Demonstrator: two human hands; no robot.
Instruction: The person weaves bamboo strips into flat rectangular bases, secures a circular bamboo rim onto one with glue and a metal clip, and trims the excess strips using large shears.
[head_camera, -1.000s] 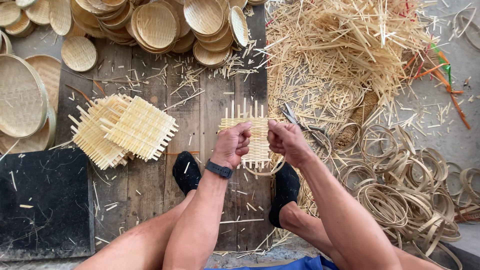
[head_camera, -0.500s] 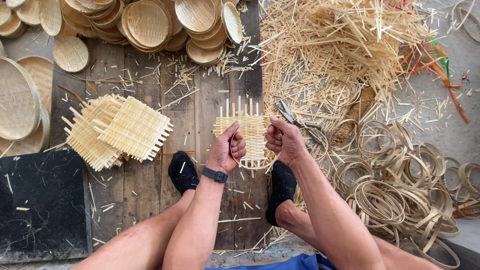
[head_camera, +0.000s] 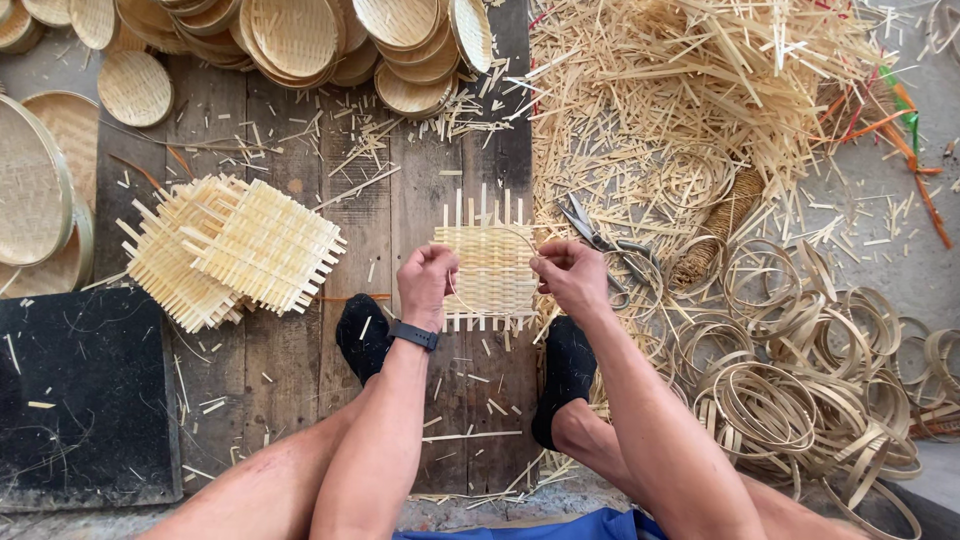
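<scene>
A small square woven bamboo mat (head_camera: 490, 265) with loose strip ends lies on the wooden boards between my feet. A thin bamboo hoop (head_camera: 497, 232) rests on top of it. My left hand (head_camera: 427, 285) grips the mat and hoop at the left edge. My right hand (head_camera: 570, 277) pinches them at the right edge. A dark watch sits on my left wrist. My feet in black socks (head_camera: 362, 335) flank the mat below it.
A stack of woven square mats (head_camera: 235, 250) lies to the left. Finished round baskets (head_camera: 290, 35) are piled at the top. Scissors (head_camera: 598, 240) lie right of the mat. Loose bamboo strips (head_camera: 700, 90) and many hoops (head_camera: 800, 380) fill the right. A black mat (head_camera: 85, 395) lies lower left.
Both hands have shifted slightly along the mat's edges while holding it and the hoop. The mat stays in about the same place on the boards.
</scene>
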